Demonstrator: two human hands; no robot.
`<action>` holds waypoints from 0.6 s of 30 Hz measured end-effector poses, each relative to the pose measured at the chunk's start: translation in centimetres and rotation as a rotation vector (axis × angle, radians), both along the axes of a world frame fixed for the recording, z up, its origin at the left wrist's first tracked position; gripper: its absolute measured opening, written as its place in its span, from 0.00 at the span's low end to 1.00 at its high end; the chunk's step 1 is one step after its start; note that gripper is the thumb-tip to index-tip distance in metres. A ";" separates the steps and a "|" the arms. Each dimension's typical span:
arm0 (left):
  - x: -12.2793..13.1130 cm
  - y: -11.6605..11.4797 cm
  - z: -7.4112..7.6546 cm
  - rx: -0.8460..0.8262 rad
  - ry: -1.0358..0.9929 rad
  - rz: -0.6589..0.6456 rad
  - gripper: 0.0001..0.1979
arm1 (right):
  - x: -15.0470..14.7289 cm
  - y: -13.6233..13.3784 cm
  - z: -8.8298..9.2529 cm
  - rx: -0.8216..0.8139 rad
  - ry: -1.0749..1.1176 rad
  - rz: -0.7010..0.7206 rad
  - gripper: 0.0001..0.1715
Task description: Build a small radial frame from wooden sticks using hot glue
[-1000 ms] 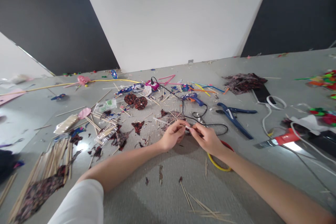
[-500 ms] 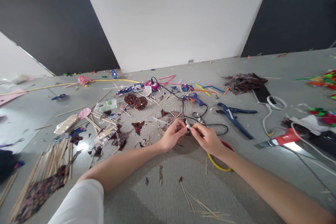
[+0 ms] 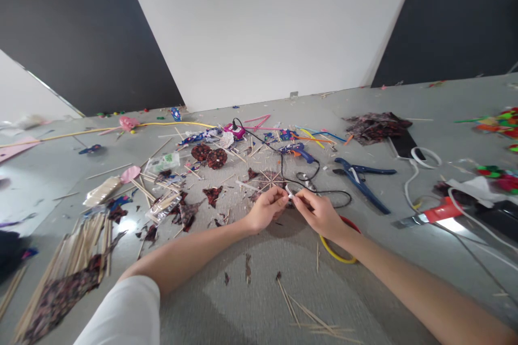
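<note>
Between the fingertips of both hands is a small white strip [image 3: 289, 191], perhaps paper or tape; its kind is too small to make out. My left hand [image 3: 265, 211] pinches it from the left, its fingers curled. From the other side my right hand [image 3: 316, 212] grips it between thumb and fingers. Just beyond the hands, thin sticks spread like spokes over a piece of dark patterned fabric [image 3: 267, 178] on the floor. Behind that lies a blue glue gun [image 3: 297, 152] with a black cord. A yellow and red ring [image 3: 340, 256] is partly hidden under my right forearm.
Blue-handled cutters [image 3: 364, 183] and a red-handled knife [image 3: 435, 213] lie at the right. To the left are bundled wooden sticks [image 3: 87, 242] and fabric scraps [image 3: 212, 196]. Two round dark fabric pieces [image 3: 217, 158] sit further back. A white panel [image 3: 267, 32] stands behind.
The white strip between my fingertips has shifted slightly and now shows a longer upright part. Both hands stay in nearly the same place.
</note>
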State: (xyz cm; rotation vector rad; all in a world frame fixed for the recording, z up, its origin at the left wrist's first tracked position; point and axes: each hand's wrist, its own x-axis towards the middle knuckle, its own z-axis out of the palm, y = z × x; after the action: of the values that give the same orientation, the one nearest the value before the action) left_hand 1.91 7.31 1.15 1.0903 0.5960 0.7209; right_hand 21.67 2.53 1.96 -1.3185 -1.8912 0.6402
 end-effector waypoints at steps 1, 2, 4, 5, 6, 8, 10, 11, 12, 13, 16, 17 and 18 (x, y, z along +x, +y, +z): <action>0.0 0.0 0.0 0.006 0.001 -0.003 0.30 | 0.0 0.0 0.0 -0.001 -0.001 0.002 0.16; 0.0 0.0 0.0 0.014 0.004 -0.003 0.30 | 0.0 0.0 0.0 -0.002 -0.004 0.004 0.16; 0.0 0.0 -0.1 0.026 0.012 -0.006 0.29 | 0.0 0.0 0.0 -0.001 -0.013 0.003 0.16; 0.0 0.0 -0.1 0.031 0.017 -0.012 0.29 | 0.1 0.0 -0.1 0.001 -0.018 0.001 0.17; 0.0 0.0 -0.2 0.037 0.022 -0.020 0.29 | 0.1 0.0 -0.1 0.003 -0.021 -0.001 0.17; -0.1 0.1 -0.3 0.054 0.030 -0.039 0.29 | 0.1 0.0 0.0 0.007 -0.022 0.000 0.17; -0.2 0.1 -0.5 0.075 0.033 -0.055 0.29 | 0.1 -0.1 0.0 0.008 -0.019 0.012 0.17; -0.2 0.1 -0.7 0.085 0.032 -0.061 0.28 | 0.1 -0.1 0.1 0.007 -0.016 0.018 0.17; -0.3 0.2 -0.7 0.093 0.031 -0.066 0.28 | 0.0 -0.1 0.1 0.005 -0.015 0.025 0.16; -0.3 0.2 -0.8 0.099 0.028 -0.073 0.28 | 0.0 -0.1 0.2 0.002 -0.013 0.031 0.16; -0.3 0.3 -0.8 0.103 0.021 -0.096 0.27 | 0.0 -0.1 0.3 -0.003 -0.013 0.037 0.17; -0.3 0.3 -0.8 0.102 0.022 -0.100 0.27 | 0.0 -0.1 0.3 -0.002 -0.015 0.036 0.17; -0.3 0.3 -0.7 0.098 0.028 -0.099 0.27 | 0.0 -0.1 0.3 0.002 -0.017 0.034 0.17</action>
State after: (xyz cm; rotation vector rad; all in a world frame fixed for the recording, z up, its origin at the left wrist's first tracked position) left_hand 1.65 7.60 0.49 1.2138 0.5304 0.6549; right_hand 21.68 2.41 2.24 -1.2968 -1.9313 0.6459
